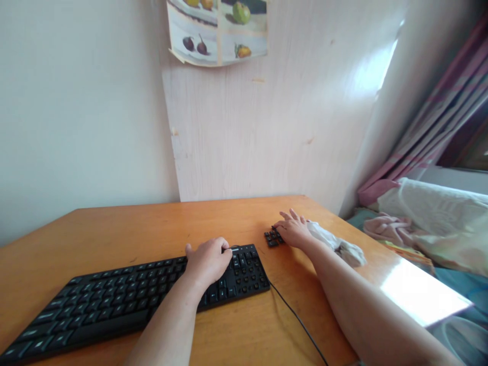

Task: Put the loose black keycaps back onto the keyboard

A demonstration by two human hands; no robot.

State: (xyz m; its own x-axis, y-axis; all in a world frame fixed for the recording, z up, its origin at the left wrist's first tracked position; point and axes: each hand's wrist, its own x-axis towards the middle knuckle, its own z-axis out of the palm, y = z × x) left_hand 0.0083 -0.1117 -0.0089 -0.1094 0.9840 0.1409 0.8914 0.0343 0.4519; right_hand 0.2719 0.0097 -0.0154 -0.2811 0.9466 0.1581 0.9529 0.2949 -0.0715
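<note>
A black keyboard [114, 300] lies across the orange wooden desk [152, 223]. My left hand [208, 262] rests on the keyboard's right part, fingers curled down over the keys near the number pad. Farther right, my right hand [293, 229] lies on the desk with fingers spread, touching a small pile of loose black keycaps [271, 237]. Just right of that hand sits a crumpled white cloth [337, 244]. The keyboard's black cable [297, 320] runs toward the desk's front edge.
A pale wooden panel [267, 127] stands behind the desk with a fruit poster [217, 30] on it. To the right lies a bed with pink and cream bedding [427, 218] and a striped curtain [450, 107].
</note>
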